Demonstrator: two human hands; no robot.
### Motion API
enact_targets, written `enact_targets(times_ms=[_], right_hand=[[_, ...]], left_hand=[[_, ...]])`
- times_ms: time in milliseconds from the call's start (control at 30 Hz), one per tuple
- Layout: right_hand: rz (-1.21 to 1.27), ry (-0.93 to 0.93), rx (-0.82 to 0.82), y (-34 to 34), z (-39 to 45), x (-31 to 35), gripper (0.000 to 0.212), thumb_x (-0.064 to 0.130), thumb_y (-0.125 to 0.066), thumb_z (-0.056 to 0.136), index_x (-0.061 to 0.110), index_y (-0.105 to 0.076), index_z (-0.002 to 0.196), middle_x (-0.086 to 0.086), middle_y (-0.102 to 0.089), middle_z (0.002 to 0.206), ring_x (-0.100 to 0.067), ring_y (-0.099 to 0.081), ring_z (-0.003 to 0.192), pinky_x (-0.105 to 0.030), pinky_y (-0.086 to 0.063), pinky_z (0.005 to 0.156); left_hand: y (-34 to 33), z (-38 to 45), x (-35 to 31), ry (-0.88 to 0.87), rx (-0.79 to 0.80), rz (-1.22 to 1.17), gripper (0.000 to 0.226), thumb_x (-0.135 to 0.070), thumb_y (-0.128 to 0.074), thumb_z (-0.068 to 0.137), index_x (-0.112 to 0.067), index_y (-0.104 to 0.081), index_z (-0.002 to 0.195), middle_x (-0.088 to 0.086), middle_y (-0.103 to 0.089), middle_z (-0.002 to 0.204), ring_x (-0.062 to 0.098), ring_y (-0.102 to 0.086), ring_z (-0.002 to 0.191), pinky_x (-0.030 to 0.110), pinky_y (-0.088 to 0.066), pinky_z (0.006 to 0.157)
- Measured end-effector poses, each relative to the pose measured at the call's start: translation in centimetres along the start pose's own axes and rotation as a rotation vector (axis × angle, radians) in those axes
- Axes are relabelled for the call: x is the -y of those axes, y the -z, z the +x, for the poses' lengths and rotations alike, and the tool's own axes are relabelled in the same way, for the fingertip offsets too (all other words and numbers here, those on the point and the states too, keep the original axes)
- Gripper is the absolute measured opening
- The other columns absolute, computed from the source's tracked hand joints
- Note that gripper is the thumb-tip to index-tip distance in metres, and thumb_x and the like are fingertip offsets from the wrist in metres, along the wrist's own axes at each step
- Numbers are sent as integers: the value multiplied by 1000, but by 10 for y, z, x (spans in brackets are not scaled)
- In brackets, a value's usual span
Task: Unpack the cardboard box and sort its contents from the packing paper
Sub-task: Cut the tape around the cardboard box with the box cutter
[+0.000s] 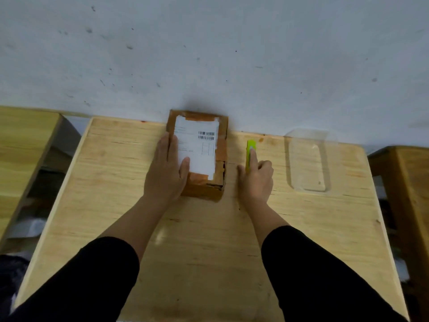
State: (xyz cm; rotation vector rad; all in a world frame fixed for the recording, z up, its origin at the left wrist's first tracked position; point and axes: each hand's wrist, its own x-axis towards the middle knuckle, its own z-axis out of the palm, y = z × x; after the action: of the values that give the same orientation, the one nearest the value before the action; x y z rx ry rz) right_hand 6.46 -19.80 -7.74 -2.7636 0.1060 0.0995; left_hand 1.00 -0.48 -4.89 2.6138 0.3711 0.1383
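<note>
wooden table (204,240), clear plastic tray (310,159), grey wall (209,54)

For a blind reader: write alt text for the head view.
A person's left hand rests flat on a taped brown cardboard box with a white label, while the right hand touches a lime-green utility knife on the wooden table; a clear plastic tray sits right.

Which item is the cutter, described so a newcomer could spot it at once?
Start at the taped cardboard box at the far edge of the wooden table, where the left hand rests. Just right of it, before the clear plastic tray, lies the cutter under the right hand. It is slim and the only bright yellow-green thing there.
</note>
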Motion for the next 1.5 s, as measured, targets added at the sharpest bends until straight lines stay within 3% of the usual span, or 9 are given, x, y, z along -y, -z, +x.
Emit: enact_targets(times_ms=[133,267,433,567,767,900,1100,1233,1500], right_hand=[[-3,33,83,0,6,-3,55,32,-41,97,25,-19,146,-14,-47,111,-29,-49,95,-32,-37,64],[214,11,102,14,10,11,56,30,-36,99,24,-11,149,-17,-48,118,-33,-56,88,-31,-37,64],[535,93,44,31,15,44,55,25,-37,100,18,-14,149,-11,-44,143,-28,-46,125,-21,-33,86],[549,118,103,24,8,60,52,30,-37,100,19,-21,148,-8,-53,137,-25,-53,119,-19,-35,80],[551,95,105,17,7,64,52,33,-44,97,25,-29,145,-3,-47,144,-22,-46,128,-26,-37,98],[601,33,126,18,-5,70,52,33,-44,97,28,-28,146,-1,-46,144,-18,-49,123,-22,-39,95],[642,-10,140,24,-59,70,52,30,-45,96,27,-29,146,0,-43,146,-18,-45,129,-24,-38,103],[663,9,154,30,-109,56,52,30,-45,97,26,-28,146,3,-41,148,-14,-42,131,-13,-31,95],[652,47,200,34,-185,19,52,32,-46,97,24,-28,145,0,-45,144,-14,-47,124,-16,-36,92]], left_hand=[[0,0,0,-13,4,16,60,-30,-38,97,-4,-16,145,14,-14,155,26,-12,143,40,-27,112],[6,5,-1,-7,22,-51,59,-31,-36,98,-6,-14,146,11,-8,157,22,-8,144,36,-23,112],[9,17,6,13,75,-94,62,-38,-29,98,-13,-2,148,7,0,158,19,-2,145,36,-20,112],[10,19,8,10,106,-181,62,-35,-31,98,-12,-2,148,10,-1,157,23,-10,144,37,-24,112],[11,19,8,-2,83,-286,62,-25,-37,97,-9,-6,148,14,-7,155,26,-22,138,32,-26,108],[12,12,10,0,70,-296,61,-22,-39,97,-9,-7,148,14,-9,155,26,-24,137,30,-27,106],[25,-36,19,20,91,-277,61,-24,-38,97,-10,-7,148,13,-9,155,25,-23,139,30,-27,107],[31,-86,21,3,75,-267,63,-30,-34,94,-9,-8,148,15,-11,155,24,-19,141,26,-23,107],[30,-178,17,51,92,-247,63,-34,-33,94,-10,-8,148,15,-11,155,26,-22,139,31,-27,106]])
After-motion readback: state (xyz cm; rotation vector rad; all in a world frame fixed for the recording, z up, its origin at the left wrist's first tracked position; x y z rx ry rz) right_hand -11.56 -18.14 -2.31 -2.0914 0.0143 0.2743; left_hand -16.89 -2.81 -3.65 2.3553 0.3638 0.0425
